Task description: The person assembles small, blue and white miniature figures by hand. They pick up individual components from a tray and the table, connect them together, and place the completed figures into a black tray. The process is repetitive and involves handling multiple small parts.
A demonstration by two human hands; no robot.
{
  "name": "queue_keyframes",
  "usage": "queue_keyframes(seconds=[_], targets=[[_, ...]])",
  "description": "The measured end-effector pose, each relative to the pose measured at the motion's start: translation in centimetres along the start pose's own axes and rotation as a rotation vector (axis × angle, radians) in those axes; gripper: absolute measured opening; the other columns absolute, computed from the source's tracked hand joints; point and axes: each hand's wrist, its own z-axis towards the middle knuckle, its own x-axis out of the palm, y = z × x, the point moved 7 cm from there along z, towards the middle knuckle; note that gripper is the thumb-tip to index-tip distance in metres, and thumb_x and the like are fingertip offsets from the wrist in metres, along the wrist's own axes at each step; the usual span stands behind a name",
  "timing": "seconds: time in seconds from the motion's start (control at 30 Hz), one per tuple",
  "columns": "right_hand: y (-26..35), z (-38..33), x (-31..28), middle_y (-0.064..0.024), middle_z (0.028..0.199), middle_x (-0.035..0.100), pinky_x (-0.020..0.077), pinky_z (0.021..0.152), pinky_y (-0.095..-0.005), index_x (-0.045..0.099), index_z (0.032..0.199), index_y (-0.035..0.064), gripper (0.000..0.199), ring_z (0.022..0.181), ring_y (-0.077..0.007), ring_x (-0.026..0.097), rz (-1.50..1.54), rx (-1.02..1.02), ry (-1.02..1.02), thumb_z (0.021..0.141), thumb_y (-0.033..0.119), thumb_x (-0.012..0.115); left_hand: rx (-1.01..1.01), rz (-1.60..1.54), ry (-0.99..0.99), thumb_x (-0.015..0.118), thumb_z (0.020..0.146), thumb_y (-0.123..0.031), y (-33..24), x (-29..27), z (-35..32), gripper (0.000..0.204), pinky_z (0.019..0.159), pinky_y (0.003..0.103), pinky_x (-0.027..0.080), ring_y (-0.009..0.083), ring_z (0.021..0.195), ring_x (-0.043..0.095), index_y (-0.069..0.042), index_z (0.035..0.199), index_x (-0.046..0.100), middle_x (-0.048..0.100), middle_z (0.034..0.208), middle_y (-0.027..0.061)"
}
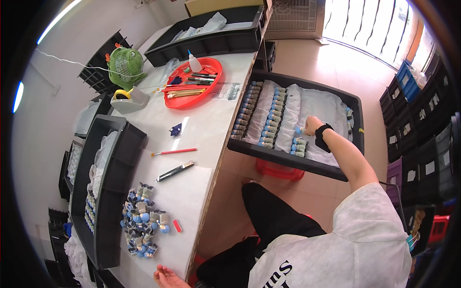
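My right hand point(312, 126) reaches into a black tray point(288, 161) lined with white plastic, beside the table. It is closed on a small blue-headed figurine point(298, 130) at the top of a short row. Several rows of the same figurines point(269, 115) lie in the tray's left half. My left hand point(165, 277) rests open on the white table's near edge, holding nothing. A cluster of blue-headed figurines point(143, 221) stands on the table just beyond it, with a small red piece point(177, 225) next to them.
On the table lie a red-handled brush point(174, 151), a black pen-like tool point(175, 171), a red dish point(192, 82) with brushes and a glue bottle, a tape dispenser point(128, 100) and a green fan point(126, 63). Black trays point(113, 182) stand at the left and far end. Stacked crates point(422, 144) line the right.
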Motion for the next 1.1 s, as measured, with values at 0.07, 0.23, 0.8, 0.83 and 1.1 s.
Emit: queue_keyframes(seconds=[0.07,0.23,0.8,0.83,1.1], targets=[[-0.5,0.3,1.0,-0.0187,0.069,0.062,0.0508,0.067,-0.0353,0.064,0.067,-0.0024,0.015,0.071,-0.0270,0.063,0.017,0.013,0.022,0.058,0.010,0.063,-0.029,-0.115,0.059,0.049,0.084,-0.010,0.3,0.0,0.1,0.016,0.077,0.032,0.045,0.0239,0.085,0.055,0.000,0.096,0.051,0.058,0.093,0.0151],[-0.6,1.7,2.5,-0.0114,0.060,0.061,0.0492,0.056,-0.0304,0.062,0.064,0.0012,0.020,0.055,-0.0194,0.061,0.001,-0.077,-0.019,0.054,0.016,0.071,-0.058,-0.261,0.242,0.047,0.083,-0.008,0.3,0.7,-0.1,0.015,0.082,0.032,0.045,0.0235,0.090,0.054,0.001,0.095,0.050,0.055,0.101,0.0159],[31.6,-17.1,-6.8,-0.0093,0.075,0.063,0.0466,0.062,-0.0247,0.060,0.091,-0.0016,0.019,0.069,-0.0129,0.060,0.540,-1.004,0.007,0.074,0.008,0.059,-0.109,-0.221,0.010,0.042,0.078,0.001,0.2,0.8,-0.3,0.009,0.078,0.030,0.046,0.0204,0.083,0.057,-0.003,0.083,0.048,0.056,0.097,0.0169],[34.7,-20.0,-6.2,-0.0090,0.076,0.063,0.0464,0.061,-0.0248,0.060,0.091,-0.0016,0.019,0.070,-0.0126,0.060,0.504,-1.091,0.069,0.074,0.009,0.059,-0.099,-0.234,0.008,0.042,0.078,0.001,0.2,0.4,-0.5,0.009,0.078,0.030,0.047,0.0208,0.083,0.057,-0.003,0.083,0.048,0.056,0.097,0.0173],[45.3,-28.0,1.8,-0.0158,0.095,0.058,0.0447,0.075,-0.0370,0.054,0.105,0.0064,0.034,0.086,-0.0280,0.057,0.007,-1.457,0.223,0.073,0.019,0.060,-0.111,-0.263,0.065,0.038,0.083,-0.008,0.0,0.8,-0.3,0.012,0.080,0.032,0.046,0.0224,0.084,0.057,-0.001,0.083,0.047,0.056,0.097,0.0184]])
